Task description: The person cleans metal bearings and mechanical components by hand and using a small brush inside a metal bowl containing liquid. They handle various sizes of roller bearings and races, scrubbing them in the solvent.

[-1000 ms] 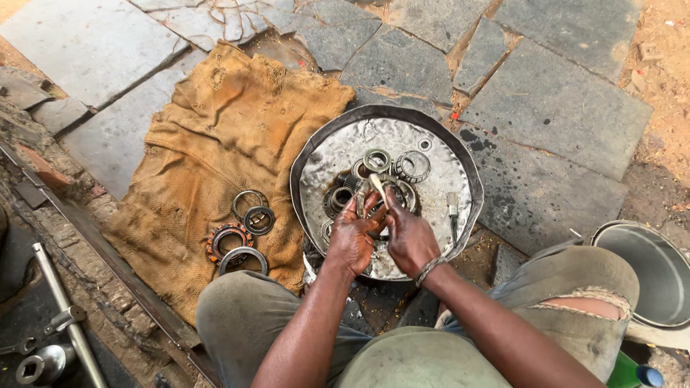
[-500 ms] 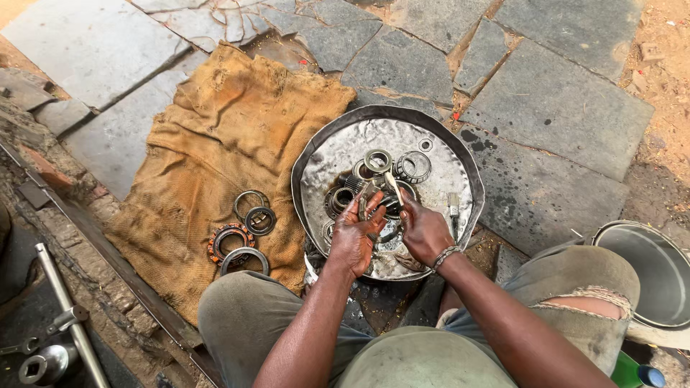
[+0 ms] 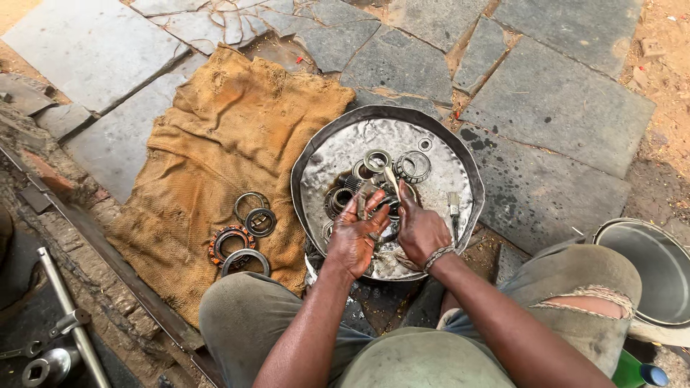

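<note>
Bearing ring gripped by both hands over dented metal pan.

Stone-slab floor, cracked joints. On it: burlap sack left, battered round metal pan centre, steel bowl right, metal bar bottom-left.

Bright, even daylight falls from above, leaving only soft shadows. The dented metal pan gleams with mild glare. Focus is sharp throughout, and the edges bend slightly from a wide lens.
</note>
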